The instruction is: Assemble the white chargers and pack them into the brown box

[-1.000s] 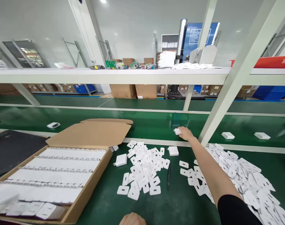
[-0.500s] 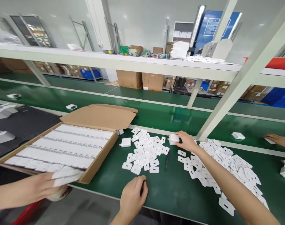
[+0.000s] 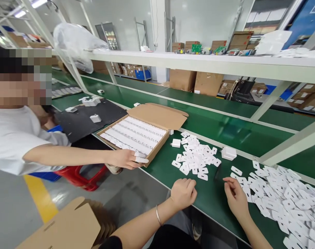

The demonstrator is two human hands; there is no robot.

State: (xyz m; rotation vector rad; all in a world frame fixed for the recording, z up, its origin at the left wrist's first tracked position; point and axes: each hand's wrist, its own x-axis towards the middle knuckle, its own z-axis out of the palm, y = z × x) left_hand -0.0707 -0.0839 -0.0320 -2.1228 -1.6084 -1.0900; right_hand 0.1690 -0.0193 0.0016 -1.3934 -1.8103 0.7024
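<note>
Two white chargers [image 3: 228, 153] lie stacked right of centre, just beyond the right hand [image 3: 235, 197], whose fingers curl loosely round nothing. Lower centre, the left hand [image 3: 183, 193] rests fisted (empty, apparently). Many white stickers [image 3: 289, 197] are piled at lower right.

Matt green table mat [image 3: 209, 197], white smooth plastic tabs [image 3: 196, 157], plain brown cardboard box [image 3: 157, 117].

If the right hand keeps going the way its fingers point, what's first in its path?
The right hand points up-left over bare mat; first in line looks like the dark tool, then the white adapter, though depth is unclear.
</note>
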